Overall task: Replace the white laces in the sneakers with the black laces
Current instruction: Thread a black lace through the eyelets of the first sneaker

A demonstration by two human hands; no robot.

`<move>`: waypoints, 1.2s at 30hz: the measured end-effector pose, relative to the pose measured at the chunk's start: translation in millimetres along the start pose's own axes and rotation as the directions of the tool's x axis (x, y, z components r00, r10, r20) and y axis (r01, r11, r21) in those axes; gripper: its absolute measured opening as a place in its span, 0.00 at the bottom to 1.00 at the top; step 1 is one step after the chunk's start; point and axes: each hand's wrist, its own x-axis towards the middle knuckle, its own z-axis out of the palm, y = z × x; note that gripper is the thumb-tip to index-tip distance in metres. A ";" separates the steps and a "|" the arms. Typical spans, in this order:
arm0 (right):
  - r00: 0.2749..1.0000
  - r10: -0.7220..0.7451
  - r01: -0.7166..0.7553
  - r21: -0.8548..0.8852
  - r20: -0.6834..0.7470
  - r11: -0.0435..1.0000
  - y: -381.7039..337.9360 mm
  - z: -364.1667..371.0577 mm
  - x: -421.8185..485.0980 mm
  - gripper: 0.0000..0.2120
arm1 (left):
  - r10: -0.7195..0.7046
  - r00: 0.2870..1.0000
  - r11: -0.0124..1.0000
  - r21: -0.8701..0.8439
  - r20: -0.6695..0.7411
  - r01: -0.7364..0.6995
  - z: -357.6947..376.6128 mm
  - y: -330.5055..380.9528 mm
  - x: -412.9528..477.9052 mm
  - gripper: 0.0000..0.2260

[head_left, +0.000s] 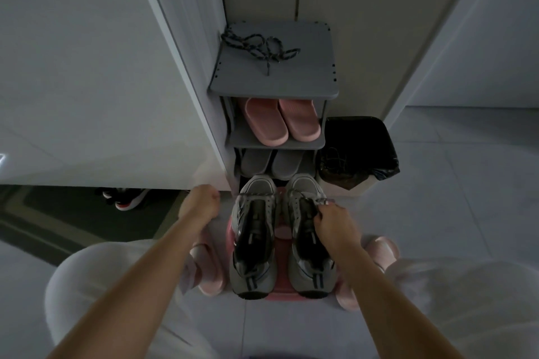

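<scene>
Pink platform (280, 259): right grip (329, 221) pinches white lace (320, 200), right sneaker (310, 277).

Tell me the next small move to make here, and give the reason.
Probably draw the white lace free of the right-side sneaker's front eyelets. The right hand pinches that lace there, the eyelets nearer the ankle look empty, and the black laces lie untouched on the rack's top shelf, so unlacing seems unfinished.
</scene>
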 end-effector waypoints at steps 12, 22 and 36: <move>1.000 -0.021 0.021 0.017 0.000 1.000 5.8 -6.0 1.4 0.13 | 0.344 0.935 0.937 0.028 0.089 -0.348 64.3 122.6 -20.3 0.08; 0.999 0.027 -0.029 0.102 0.021 0.994 9.2 -7.9 2.4 0.10 | 0.220 0.975 0.974 -0.057 -0.017 -0.221 33.6 81.5 1.8 0.06; 1.000 0.002 -0.003 0.092 0.016 0.996 9.7 -9.1 0.8 0.09 | -0.112 0.992 0.973 -0.208 -0.064 0.096 17.3 -12.9 19.1 0.07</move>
